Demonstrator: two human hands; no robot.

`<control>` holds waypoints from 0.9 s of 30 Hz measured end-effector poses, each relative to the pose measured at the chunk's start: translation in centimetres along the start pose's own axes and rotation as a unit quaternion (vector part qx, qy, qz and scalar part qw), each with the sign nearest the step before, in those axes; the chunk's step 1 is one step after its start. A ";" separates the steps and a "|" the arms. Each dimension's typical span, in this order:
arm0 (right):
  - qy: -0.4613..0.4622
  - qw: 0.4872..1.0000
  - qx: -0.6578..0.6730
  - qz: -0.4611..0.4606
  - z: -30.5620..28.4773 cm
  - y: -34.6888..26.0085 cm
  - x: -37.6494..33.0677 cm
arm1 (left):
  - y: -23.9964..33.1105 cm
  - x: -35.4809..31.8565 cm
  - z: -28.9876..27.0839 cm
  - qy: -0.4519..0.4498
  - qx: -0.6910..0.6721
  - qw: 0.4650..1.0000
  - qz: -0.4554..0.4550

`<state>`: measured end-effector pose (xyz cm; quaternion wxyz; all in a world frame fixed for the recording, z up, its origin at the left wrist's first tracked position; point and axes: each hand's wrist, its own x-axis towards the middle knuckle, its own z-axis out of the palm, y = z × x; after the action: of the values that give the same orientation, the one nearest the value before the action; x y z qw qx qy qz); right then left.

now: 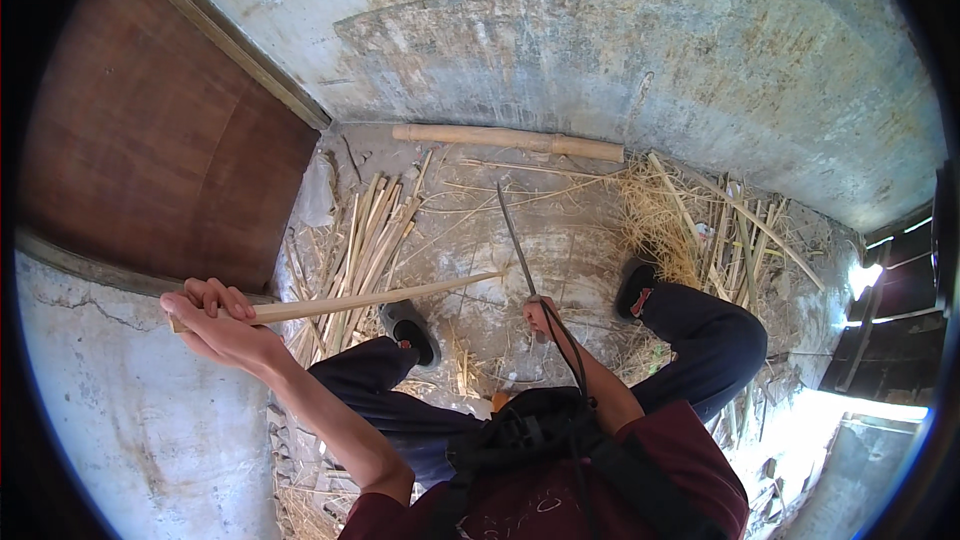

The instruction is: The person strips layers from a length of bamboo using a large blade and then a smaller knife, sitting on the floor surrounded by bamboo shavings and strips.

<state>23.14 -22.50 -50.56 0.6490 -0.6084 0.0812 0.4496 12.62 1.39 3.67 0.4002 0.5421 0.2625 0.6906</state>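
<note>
My left hand point(222, 322) is raised out to the left, its fingers closed round one end of a long, pale split bamboo strip point(390, 297). The strip runs across to the right, and its tapered free end lies near the blade in this view; whether they touch, I cannot tell. In front of my body, my right hand point(540, 317) grips a knife point(514, 232) with a long, thin, slightly curved dark blade pointing away from me. Its handle is mostly hidden in my fist.
Split bamboo strips point(372, 230) lie piled on the left, near a brown door panel point(170, 130). Curly shavings point(662, 215) and more strips point(745, 240) lie on the right. A bamboo pole point(500, 136) rests along the stained wall point(600, 50). A black cable point(572, 345) crosses my right forearm.
</note>
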 end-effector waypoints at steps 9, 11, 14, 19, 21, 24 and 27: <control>0.000 0.998 -0.058 0.038 -2.5 4.1 1.9 | -0.6 0.3 1.9 -0.076 -0.125 0.989 -0.033; 0.008 0.997 -0.074 0.033 -2.0 3.9 1.6 | 0.0 0.1 2.0 -0.116 -0.126 0.983 -0.066; -0.014 0.998 -0.063 0.002 -1.5 3.2 1.5 | -0.4 0.2 0.7 -0.197 -0.222 0.952 -0.074; -0.090 0.989 0.011 0.116 -0.2 2.1 0.6 | -1.3 1.8 -1.5 -0.303 -0.311 0.896 -0.096; -0.104 0.985 0.008 0.138 -0.6 2.3 0.5 | -2.0 2.7 -1.9 -0.390 -0.359 0.842 -0.102; -0.105 0.982 -0.014 0.159 -0.5 1.7 0.2 | -2.7 3.1 -2.0 -0.305 -0.297 0.900 -0.091; -0.072 0.990 -0.033 0.120 0.9 -0.8 -1.0 | -2.7 3.6 -2.7 -0.168 -0.194 0.961 -0.103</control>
<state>22.74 -22.09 -49.16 0.5743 -0.5813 0.0914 0.5692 10.39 6.08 2.76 0.6050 0.5323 0.1071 0.5824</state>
